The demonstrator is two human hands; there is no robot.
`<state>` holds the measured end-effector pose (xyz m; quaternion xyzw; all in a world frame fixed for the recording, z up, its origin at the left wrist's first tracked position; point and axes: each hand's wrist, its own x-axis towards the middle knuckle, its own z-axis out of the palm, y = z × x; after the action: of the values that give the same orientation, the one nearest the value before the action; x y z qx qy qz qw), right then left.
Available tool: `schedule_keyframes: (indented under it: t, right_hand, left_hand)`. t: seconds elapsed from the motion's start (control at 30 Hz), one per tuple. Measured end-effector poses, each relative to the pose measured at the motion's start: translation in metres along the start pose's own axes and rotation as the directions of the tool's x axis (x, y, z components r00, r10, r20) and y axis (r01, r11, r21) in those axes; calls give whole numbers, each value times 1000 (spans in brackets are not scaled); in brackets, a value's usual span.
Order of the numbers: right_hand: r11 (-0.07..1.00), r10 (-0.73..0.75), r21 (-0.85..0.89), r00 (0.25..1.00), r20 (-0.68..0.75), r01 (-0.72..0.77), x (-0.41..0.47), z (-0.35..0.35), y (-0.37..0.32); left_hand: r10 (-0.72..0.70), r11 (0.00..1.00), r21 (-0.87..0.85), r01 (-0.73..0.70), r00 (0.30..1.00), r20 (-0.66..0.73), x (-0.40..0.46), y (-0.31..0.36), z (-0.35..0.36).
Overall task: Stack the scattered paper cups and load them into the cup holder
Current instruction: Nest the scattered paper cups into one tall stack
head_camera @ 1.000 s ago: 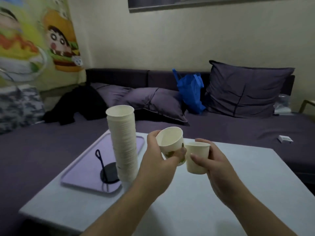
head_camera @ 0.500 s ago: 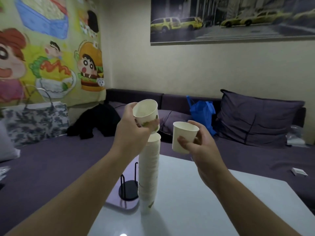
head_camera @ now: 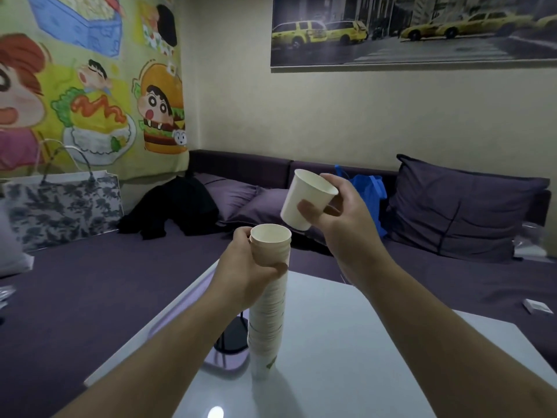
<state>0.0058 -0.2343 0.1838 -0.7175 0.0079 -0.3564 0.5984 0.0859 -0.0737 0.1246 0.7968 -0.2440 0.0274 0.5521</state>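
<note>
A person's two bare arms reach forward over a white table point(head_camera: 346, 342). A tall stack point(head_camera: 268, 312) of nested paper cups stands upright on the table, a little left of its middle. The left hand point(head_camera: 250, 267) wraps around the top of the stack, fingers curled closed on it just below the open rim, thumb across the front.

The right hand point(head_camera: 346, 218) is raised above and to the right of the stack, clear of it. Its fingers are closed around a single cup point(head_camera: 307, 200), thumb on the near wall. The cup tilts, its open mouth facing up and to the right. A small gap of air separates its base from the stack's rim.

Behind the stack, just to its left, a black wire cup holder point(head_camera: 232, 339) sits on a purple tray point(head_camera: 223, 362); the left forearm hides most of both. The tray lies close to the table's left edge.

The right half of the table is bare and open. Its far edge meets a purple sofa point(head_camera: 90, 282) that wraps around the left and back. On the sofa lie pillows point(head_camera: 461, 212), a blue bag point(head_camera: 370, 194), dark clothing point(head_camera: 171, 206), a patterned paper bag point(head_camera: 60, 203) and a small white box point(head_camera: 541, 306) well to the right.
</note>
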Motion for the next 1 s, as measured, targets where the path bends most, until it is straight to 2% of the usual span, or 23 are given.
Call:
schedule_keyframes:
  t: [0.2, 0.3, 0.4, 0.47, 0.57, 0.77, 0.87, 1.0]
  right_hand:
    - [992, 25, -124, 988, 150, -6, 6, 33, 17]
    - [970, 121, -233, 963, 242, -63, 2, 34, 34]
    - [969, 221, -181, 921, 320, -170, -9, 26, 45]
    - [964, 252, -165, 917, 309, -210, -20, 19, 56]
    - [942, 297, -241, 915, 274, -234, -41, 14, 84]
    - [913, 313, -358, 901, 301, -198, -89, 28, 152]
    - [896, 323, -382, 921, 217, -225, -101, 41, 171]
    - [877, 237, -458, 960, 148, -146, -100, 40, 178]
  left_hand:
    - [-22, 999, -34, 23, 1000, 18, -4, -5, 2]
    - [-12, 1000, -24, 13, 1000, 26, -6, -9, 3]
    - [-35, 999, -1, 35, 999, 37, -11, -16, 4]
    - [-69, 998, 1, 69, 995, 67, -17, -23, 6]
    - [-155, 987, -18, 158, 980, 128, -30, -38, 13]
    - [-379, 916, -39, 399, 894, 238, -58, -74, 32]
    - [-420, 900, -15, 436, 876, 239, -64, -89, 43]
    - [-420, 897, -42, 440, 877, 233, -57, -93, 57]
